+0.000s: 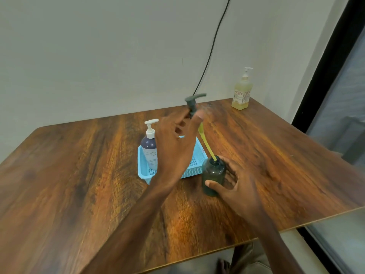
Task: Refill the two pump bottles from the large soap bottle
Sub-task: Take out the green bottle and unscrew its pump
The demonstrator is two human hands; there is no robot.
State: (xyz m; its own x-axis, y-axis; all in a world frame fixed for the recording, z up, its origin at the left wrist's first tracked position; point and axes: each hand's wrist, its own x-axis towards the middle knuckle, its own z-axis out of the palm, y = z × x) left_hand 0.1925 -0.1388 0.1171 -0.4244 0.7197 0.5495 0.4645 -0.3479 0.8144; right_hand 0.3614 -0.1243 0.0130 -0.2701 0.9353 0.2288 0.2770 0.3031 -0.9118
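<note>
**Pump lifted, tube tip at the bottle mouth**

The left hand (177, 147) pinches the dark pump head (194, 100) by its collar, with its other fingers spread. The yellow dip tube (206, 144) slants from 11 o'clock down to 5 o'clock. Its lower tip sits in the mouth of the dark bottle (212, 175), which the right hand (237, 182) grips upright on the table (79, 175). The large soap bottle (242, 91) stands well apart at 1 o'clock, nearer the right hand. The tube probably has to come clear before pouring.
</note>
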